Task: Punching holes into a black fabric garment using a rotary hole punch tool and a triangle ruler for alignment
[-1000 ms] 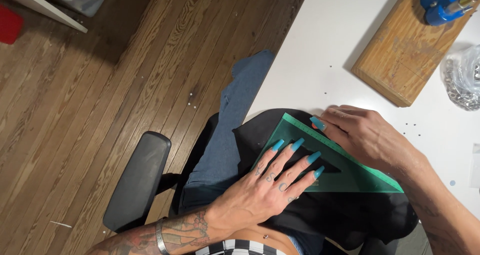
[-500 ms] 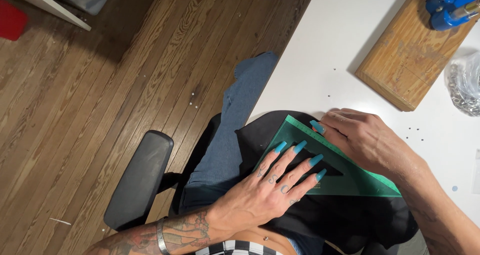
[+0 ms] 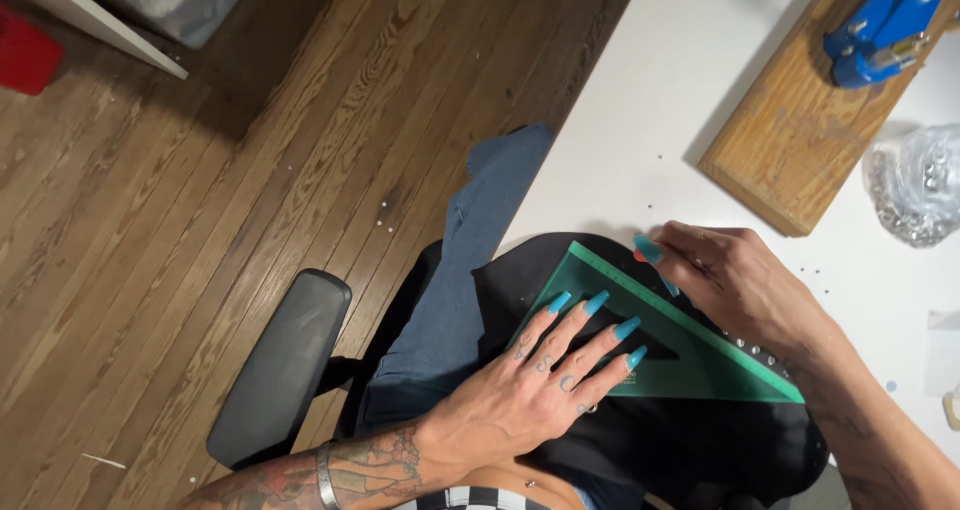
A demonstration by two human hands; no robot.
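Green triangle ruler (image 3: 690,355) lies under left hand (image 3: 530,390), right hand (image 3: 735,280) touching.

The left hand (image 3: 530,385) is laid flat, palm down, fingers (image 3: 590,318) spread and extended. The right hand (image 3: 735,280) is curled, its fingertips pressed downward; both forearms are tattooed.
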